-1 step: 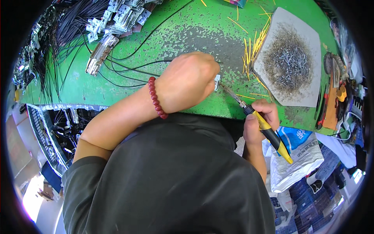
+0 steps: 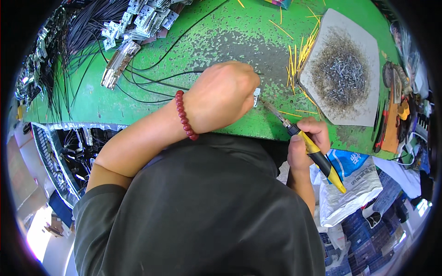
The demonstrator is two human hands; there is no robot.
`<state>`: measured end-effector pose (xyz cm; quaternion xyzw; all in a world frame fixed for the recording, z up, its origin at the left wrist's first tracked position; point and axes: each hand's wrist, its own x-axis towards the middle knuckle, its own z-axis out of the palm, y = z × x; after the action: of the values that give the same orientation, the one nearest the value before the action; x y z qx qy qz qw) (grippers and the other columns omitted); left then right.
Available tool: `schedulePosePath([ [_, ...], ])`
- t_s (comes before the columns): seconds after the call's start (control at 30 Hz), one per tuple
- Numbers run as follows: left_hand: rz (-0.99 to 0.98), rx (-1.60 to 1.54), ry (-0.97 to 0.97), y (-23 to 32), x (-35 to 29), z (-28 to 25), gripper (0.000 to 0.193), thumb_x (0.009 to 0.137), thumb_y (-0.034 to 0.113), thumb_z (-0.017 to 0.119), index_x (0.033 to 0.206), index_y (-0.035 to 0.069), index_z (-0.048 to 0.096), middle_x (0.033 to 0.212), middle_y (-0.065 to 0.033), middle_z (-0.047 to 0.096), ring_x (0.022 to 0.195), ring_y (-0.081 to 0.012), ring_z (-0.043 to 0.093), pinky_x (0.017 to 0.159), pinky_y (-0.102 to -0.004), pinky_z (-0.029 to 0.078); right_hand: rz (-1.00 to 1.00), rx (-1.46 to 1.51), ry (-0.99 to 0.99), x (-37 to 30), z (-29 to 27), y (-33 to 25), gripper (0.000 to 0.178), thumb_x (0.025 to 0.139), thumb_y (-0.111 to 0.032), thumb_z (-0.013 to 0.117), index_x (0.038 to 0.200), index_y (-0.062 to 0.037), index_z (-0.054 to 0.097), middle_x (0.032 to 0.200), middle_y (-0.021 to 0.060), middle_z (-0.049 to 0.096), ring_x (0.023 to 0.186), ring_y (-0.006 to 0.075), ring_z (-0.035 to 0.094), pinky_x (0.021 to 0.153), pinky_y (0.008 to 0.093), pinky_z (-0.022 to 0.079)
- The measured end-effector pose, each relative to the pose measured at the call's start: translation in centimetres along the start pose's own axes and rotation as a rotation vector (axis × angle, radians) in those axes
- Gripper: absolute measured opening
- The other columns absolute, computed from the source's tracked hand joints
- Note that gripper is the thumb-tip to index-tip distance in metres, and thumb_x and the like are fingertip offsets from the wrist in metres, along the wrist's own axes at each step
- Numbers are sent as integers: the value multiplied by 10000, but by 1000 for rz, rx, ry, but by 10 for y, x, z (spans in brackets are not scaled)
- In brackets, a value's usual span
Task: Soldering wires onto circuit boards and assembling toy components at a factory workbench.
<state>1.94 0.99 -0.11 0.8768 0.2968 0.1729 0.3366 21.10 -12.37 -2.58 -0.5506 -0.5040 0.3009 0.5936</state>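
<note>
Head view: the left hand point(image 2: 220, 95) pinches a small white metal connector point(image 2: 256, 97) against the worn green bench point(image 2: 221, 34). The right hand point(image 2: 307, 140) grips a yellow-and-black soldering iron point(image 2: 309, 146), whose long axis slants up-left, tip just beside the connector.

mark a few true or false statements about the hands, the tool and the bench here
1. The right hand holds a soldering iron. True.
2. The left hand lies flat and open on the bench. False: it is closed over a small metal part.
3. A red bead bracelet sits on the left wrist. True.
4. The grey sheet of metal bits lies left of the hands. False: it lies to the right.
5. Black wires run across the bench. True.
</note>
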Motion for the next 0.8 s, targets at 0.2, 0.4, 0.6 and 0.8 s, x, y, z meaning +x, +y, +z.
schedulePosePath([
  [0.2,-9,-8,-6,-1,-1,0,81,729,14,602,700,2,527,729,-149,562,718,-359,562,643,-429,465,30,-18,-44,-1,1,1,263,764,-176,713,877,-5,548,714,42,543,583,95,428,520,237,320],
  [0.4,-16,-5,-25,0,0,-1,83,737,27,597,699,2,528,731,-152,561,726,-362,564,651,-435,464,50,40,66,-1,4,-2,328,782,-255,745,879,-9,550,750,53,549,632,105,456,566,242,344],
  [0.6,-36,18,-65,-1,3,-2,79,738,34,590,695,-2,534,732,-162,562,733,-370,567,653,-442,465,33,34,47,0,2,0,346,784,-277,751,872,-10,549,735,48,545,621,103,453,554,241,339],
  [0.8,-56,72,-144,1,9,-6,81,734,46,584,688,-8,546,726,-177,566,713,-387,577,640,-461,469,31,5,39,0,3,1,334,780,-258,747,873,-6,548,740,54,553,615,103,449,551,242,340],
])
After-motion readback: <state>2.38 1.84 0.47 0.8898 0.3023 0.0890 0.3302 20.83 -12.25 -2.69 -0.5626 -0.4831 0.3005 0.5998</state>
